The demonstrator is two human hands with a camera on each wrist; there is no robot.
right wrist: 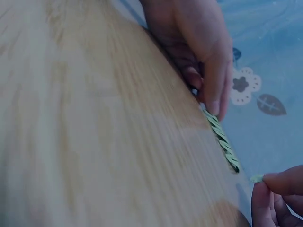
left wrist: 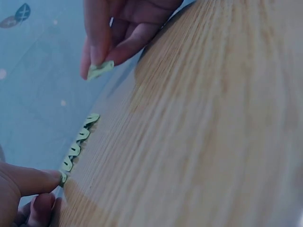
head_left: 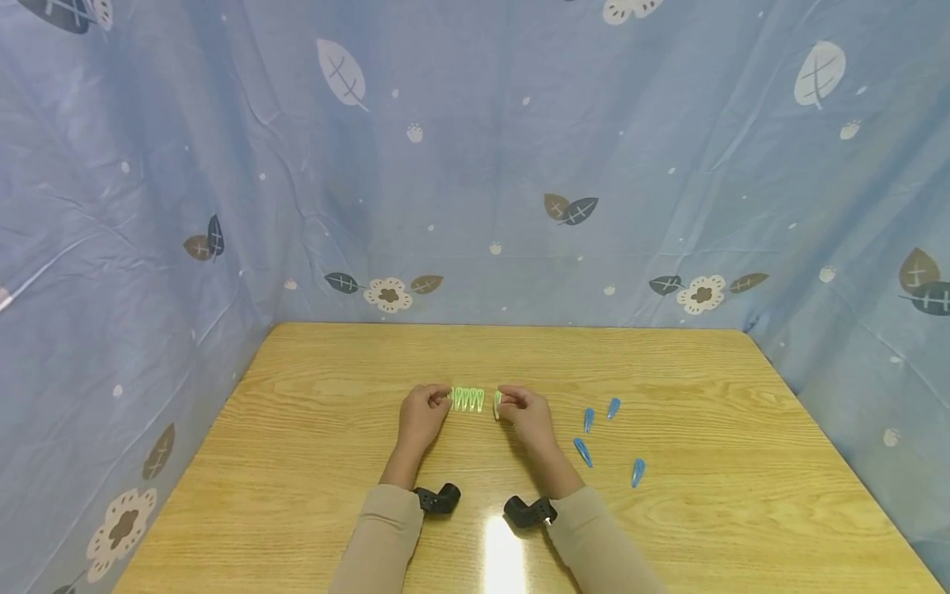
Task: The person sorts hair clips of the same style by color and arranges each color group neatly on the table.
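Several green snap hair clips (head_left: 469,399) lie side by side in a short row on the wooden table. At the row's left end my left hand (head_left: 425,417) pinches the end clip (left wrist: 63,177), its fingers covering part of it. Just past the right end, my right hand (head_left: 529,415) holds a single green hair clip (head_left: 497,405) between thumb and fingertips. A small gap separates that clip from the row. In the left wrist view, the held clip (left wrist: 100,70) shows at the right hand's fingertips, raised over the tabletop.
Several blue hair clips (head_left: 582,452) lie scattered on the table (head_left: 705,511) to the right of my right forearm. Patterned blue cloth (head_left: 475,165) hangs behind the table and along both sides. Each wrist carries a black camera mount (head_left: 529,511).
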